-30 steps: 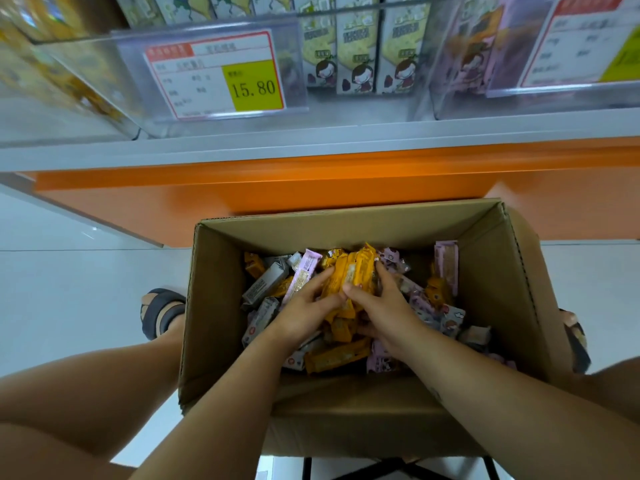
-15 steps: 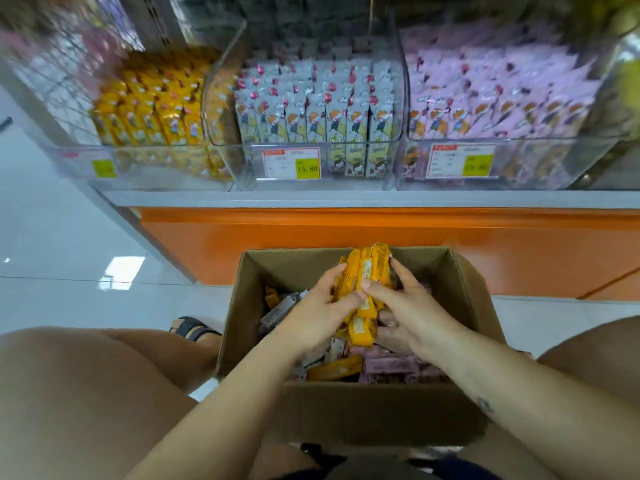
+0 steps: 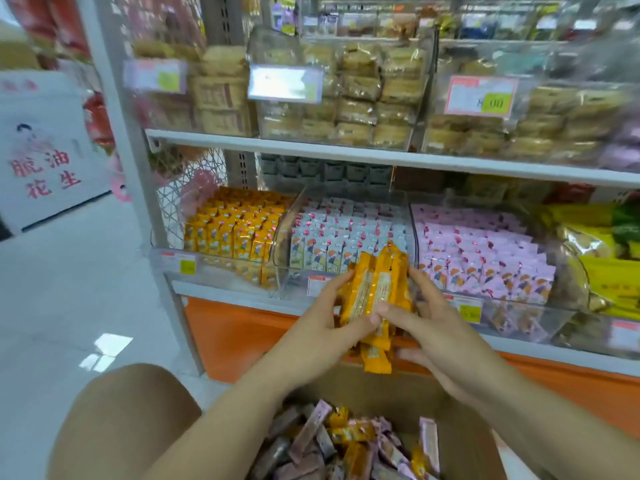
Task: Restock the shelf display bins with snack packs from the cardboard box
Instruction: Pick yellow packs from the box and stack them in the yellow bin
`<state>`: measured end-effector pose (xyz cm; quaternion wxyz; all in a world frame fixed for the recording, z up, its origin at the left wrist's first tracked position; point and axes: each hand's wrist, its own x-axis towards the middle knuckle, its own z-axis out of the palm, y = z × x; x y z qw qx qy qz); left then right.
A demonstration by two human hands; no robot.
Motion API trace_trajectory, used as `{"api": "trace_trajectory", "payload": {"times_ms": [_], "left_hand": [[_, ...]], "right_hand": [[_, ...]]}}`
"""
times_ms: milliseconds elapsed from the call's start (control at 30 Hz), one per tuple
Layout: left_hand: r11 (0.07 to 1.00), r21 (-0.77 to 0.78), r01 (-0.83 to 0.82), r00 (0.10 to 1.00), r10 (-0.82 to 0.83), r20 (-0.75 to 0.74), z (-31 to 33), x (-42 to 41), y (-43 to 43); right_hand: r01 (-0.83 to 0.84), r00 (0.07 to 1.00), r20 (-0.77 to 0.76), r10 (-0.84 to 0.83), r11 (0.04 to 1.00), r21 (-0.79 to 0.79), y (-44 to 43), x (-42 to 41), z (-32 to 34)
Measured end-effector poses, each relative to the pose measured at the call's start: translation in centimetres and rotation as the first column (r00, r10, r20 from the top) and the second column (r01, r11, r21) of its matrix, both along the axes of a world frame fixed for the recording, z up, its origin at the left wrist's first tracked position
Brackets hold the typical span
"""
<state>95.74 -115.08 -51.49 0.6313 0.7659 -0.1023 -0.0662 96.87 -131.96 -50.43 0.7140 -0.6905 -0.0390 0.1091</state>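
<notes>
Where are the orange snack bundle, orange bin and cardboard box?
orange snack bundle (image 3: pixel 375 299), head view, middle of the packs.
orange bin (image 3: pixel 225 269), head view, clear front wall.
cardboard box (image 3: pixel 381 393), head view, inner far wall.

My left hand (image 3: pixel 318 330) and right hand (image 3: pixel 440 327) are up above the cardboard box (image 3: pixel 381 389), both gripping the orange packs (image 3: pixel 374 292).

A bundle of orange snack packs (image 3: pixel 375 299) is held roughly upright above the open cardboard box (image 3: pixel 465 441), where mixed orange, pink and grey packs (image 3: pixel 346 441) are heaped, before clear shelf bins (image 3: pixel 221 266) filled with orange, white and pink rows.
</notes>
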Motion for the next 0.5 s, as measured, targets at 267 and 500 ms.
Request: {"api": "trace_trajectory", "payload": {"times_ms": [267, 500], "left_hand": [[0.969, -0.112, -0.218, 0.969, 0.229, 0.095, 2.9, 7.5, 8.0], [0.922, -0.141, -0.360, 0.931, 0.366, 0.019, 2.0, 17.0, 17.2]], "right_hand": [[-0.085, 0.982, 0.162, 0.093, 0.995, -0.060, 9.6, 10.2, 3.7], [-0.057, 0.941, 0.300, 0.157, 0.947, -0.318, 20.3, 20.4, 3.2]]}}
